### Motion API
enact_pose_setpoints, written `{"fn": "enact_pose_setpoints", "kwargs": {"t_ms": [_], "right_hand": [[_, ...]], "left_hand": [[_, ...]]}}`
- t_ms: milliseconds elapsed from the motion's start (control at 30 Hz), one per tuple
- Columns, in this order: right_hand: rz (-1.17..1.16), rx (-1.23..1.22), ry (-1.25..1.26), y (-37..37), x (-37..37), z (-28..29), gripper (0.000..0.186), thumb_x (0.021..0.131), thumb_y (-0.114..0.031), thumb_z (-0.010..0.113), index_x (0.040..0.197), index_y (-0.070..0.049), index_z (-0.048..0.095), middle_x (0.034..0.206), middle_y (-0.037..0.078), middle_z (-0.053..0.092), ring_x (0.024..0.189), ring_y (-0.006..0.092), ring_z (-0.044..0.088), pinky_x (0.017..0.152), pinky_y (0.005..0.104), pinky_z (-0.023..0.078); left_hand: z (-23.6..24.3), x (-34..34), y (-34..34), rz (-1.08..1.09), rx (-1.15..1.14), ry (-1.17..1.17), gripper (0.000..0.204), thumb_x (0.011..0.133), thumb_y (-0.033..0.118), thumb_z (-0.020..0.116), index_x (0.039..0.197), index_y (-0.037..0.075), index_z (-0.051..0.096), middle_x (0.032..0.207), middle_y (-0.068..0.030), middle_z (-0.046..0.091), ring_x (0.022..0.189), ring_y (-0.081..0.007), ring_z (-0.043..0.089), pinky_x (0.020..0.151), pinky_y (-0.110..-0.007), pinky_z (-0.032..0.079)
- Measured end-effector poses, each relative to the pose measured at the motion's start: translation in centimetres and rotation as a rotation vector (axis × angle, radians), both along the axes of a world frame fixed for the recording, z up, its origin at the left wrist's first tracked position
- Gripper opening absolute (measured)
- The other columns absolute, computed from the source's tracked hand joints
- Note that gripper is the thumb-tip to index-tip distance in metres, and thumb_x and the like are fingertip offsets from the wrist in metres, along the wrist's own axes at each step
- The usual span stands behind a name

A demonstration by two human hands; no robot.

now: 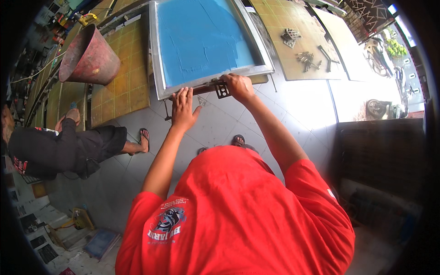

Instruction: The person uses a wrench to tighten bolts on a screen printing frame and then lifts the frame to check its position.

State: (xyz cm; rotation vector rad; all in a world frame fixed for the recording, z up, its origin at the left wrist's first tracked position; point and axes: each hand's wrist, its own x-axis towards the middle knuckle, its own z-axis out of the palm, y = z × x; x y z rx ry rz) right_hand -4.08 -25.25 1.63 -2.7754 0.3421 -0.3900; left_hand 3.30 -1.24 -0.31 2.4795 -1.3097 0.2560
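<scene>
A screen frame (266, 69) with a pale metal rim and a blue coated mesh (199, 39) lies ahead of me. Along its near edge runs a dark bar with a slotted metal bracket (223, 91). My left hand (184, 110) has its fingers stretched out, their tips resting on the near edge at the left. My right hand (239, 87) is curled over that edge beside the bracket, gripping the clamp bar there; what lies under its fingers is partly hidden.
A stained red bucket (85, 59) stands on the left yellow board (128, 101). Metal brackets and hardware (308, 59) lie on the right board (270, 27). A co-worker in dark clothing (55, 151) is at my lower left. A motorbike (380, 107) stands beyond, right.
</scene>
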Motion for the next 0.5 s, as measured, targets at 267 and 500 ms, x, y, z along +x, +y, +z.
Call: {"fn": "enact_pose_setpoints", "kwargs": {"t_ms": [267,500], "right_hand": [[-0.195,0.121,0.034,-0.3,-0.1,1.4,0.039,0.074,-0.041,0.069,0.099,-0.012,0.059,0.079,0.012,0.066,0.075,0.0291,0.065,0.064,0.0392,0.049],[-0.260,0.118,-0.058,-1.6,-0.5,1.1,0.044,0.071,-0.047,0.070,0.094,-0.012,0.058,0.075,0.011,0.066,0.069,0.0296,0.064,0.060,0.0391,0.049]], "left_hand": [[0.0,-0.3,-0.4,0.003,-0.053,0.017,0.069,0.081,0.030,0.062,0.136,0.002,0.031,0.134,-0.0175,0.034,0.130,-0.0331,0.028,0.109,-0.051,0.016],[-0.3,-0.1,-0.3,0.019,-0.022,0.001,0.070,0.083,0.037,0.059,0.136,0.002,0.031,0.134,-0.0163,0.035,0.129,-0.0319,0.029,0.110,-0.051,0.015]]}}
